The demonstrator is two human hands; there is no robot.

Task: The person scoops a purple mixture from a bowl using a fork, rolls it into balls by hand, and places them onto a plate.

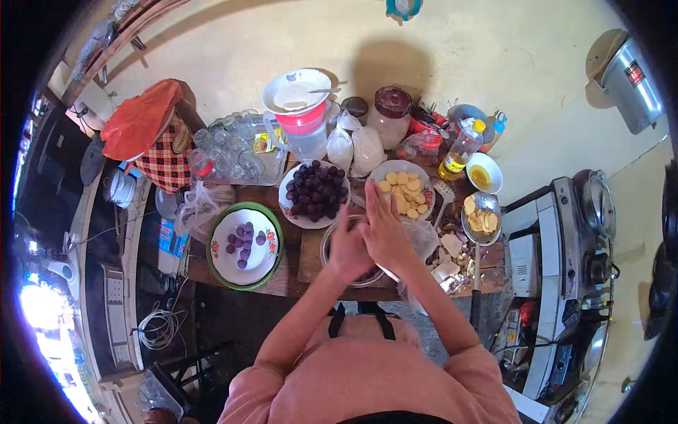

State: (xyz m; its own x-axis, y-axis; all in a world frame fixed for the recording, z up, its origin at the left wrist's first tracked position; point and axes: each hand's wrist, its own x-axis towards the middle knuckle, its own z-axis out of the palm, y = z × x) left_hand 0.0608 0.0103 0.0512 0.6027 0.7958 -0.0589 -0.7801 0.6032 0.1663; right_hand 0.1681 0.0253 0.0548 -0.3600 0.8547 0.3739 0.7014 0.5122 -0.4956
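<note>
My left hand and my right hand meet palm to palm over a round bowl with dark contents, mostly hidden beneath them. The right fingers are stretched out and pressed over the left palm; whatever lies between the palms is hidden. Behind the hands, dark purple balls are heaped on a plate. Pale yellow flat pieces lie on another plate. To the left, several purple balls rest in a white bowl inside a green-rimmed basin.
A tray of glasses, a pitcher topped by a bowl, flour bags and an oil bottle line the table's back. A skimmer with yellow slices, peelings and a stove are right.
</note>
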